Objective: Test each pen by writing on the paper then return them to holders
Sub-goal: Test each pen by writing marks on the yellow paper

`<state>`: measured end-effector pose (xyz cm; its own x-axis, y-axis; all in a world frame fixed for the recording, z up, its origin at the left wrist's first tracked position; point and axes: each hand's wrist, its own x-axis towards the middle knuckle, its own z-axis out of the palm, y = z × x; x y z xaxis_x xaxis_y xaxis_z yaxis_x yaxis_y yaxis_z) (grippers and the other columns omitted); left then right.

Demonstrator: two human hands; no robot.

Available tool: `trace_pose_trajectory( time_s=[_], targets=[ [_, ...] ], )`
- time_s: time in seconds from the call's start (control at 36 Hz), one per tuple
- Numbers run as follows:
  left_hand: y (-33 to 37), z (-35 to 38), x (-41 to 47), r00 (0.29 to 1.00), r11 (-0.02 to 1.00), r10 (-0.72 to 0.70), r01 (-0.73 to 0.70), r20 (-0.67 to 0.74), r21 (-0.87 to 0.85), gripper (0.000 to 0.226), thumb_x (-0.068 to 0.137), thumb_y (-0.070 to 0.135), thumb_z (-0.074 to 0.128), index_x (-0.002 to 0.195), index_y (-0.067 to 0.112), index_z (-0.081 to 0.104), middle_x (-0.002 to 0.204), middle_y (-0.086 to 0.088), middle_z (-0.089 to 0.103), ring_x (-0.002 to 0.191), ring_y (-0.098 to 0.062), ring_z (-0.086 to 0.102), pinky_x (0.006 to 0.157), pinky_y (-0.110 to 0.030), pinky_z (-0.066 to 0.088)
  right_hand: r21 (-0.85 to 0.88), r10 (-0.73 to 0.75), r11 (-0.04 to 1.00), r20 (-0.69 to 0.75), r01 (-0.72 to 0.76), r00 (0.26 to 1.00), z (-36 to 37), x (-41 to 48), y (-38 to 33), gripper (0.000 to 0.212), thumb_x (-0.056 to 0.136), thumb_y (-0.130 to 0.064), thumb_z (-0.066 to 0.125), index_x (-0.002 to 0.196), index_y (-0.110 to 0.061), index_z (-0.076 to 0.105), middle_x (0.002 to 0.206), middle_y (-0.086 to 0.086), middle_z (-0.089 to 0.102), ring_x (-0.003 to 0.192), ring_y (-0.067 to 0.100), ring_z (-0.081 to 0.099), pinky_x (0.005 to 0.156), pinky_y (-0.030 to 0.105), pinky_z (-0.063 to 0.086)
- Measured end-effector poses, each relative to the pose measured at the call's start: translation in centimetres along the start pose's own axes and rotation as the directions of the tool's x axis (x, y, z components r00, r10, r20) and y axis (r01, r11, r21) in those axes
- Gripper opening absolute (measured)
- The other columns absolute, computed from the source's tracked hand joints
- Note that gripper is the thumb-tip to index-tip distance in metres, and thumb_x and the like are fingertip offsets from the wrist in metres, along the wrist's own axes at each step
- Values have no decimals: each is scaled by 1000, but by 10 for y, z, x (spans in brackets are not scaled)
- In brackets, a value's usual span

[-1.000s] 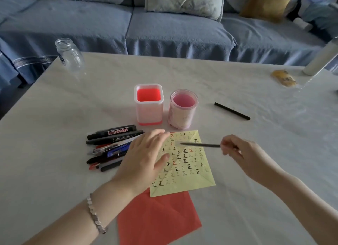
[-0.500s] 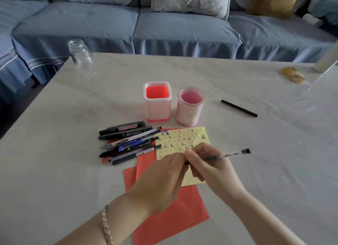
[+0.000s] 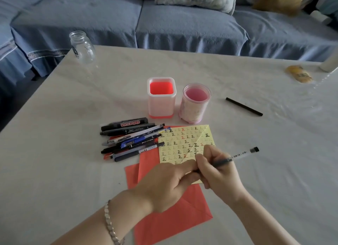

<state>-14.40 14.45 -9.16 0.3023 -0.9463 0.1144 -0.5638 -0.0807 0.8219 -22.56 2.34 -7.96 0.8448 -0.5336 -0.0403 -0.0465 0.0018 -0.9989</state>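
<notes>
The right hand (image 3: 219, 175) grips a gel pen (image 3: 241, 154) above the yellow paper (image 3: 182, 140). The pen tip is hidden where the left hand (image 3: 164, 188) meets it (whether it pinches cannot be determined). Pale table (image 3: 54, 162); blue sofa (image 3: 182, 25) behind, top cut off.

Two bare forearms, silver flat-link bracelet (image 3: 110, 224) round the left wrist, left hand (image 3: 164, 186) and right hand (image 3: 220, 175) bare

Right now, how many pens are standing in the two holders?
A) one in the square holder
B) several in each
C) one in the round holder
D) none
D: the square holder and the round holder both show bare insides; the other pens lie in a pile on the table, and the right hand grips one pen.
</notes>
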Motion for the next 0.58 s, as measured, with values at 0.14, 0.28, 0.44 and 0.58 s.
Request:
trace_pose_trajectory(
  time_s=[0.14, 0.28, 0.44, 0.58],
  targets=[
    [-9, 0, 1, 999, 981, -48, 45, 11, 189, 28, 97, 49, 26, 104, 31, 46, 57, 10, 46, 50, -5, 43, 51, -18, 31, 1, -35, 999, -66, 35, 997, -2, -1, 9, 40, 77, -11, 53, 45, -26, 34, 31, -3, 32, 29, 10, 30, 37, 15, 26],
    [-35, -1, -9, 961, 913, -178, 241, -211, 328, 35, 99, 34, 22, 107, 17, 52, 70, 17, 48, 62, 4, 44, 56, -11, 31, 39, 18, 999, -322, -6, 947, -18, 0, 20, 45, 91, -2, 51, 52, -14, 32, 33, -6, 31, 30, 8, 26, 35, 14, 22],
    [-80, 10, -34, 925, 774, -90, 298, -369, 559, 26, 85, 16, 31, 105, 18, 49, 91, 6, 59, 88, -11, 46, 75, -28, 44, 3, 108, 993, -360, -115, 927, -26, -9, 34, 32, 93, -11, 49, 63, -6, 40, 35, -2, 37, 33, 6, 27, 36, 15, 24],
    [-86, 15, -37, 912, 766, -83, 315, -401, 560, 29, 84, 13, 33, 108, 17, 49, 103, 0, 55, 98, -14, 42, 88, -27, 34, -36, 84, 994, -342, -103, 936, -26, -13, 40, 20, 93, -10, 49, 76, 0, 46, 37, 1, 40, 35, 9, 29, 37, 17, 26]
  ],
)
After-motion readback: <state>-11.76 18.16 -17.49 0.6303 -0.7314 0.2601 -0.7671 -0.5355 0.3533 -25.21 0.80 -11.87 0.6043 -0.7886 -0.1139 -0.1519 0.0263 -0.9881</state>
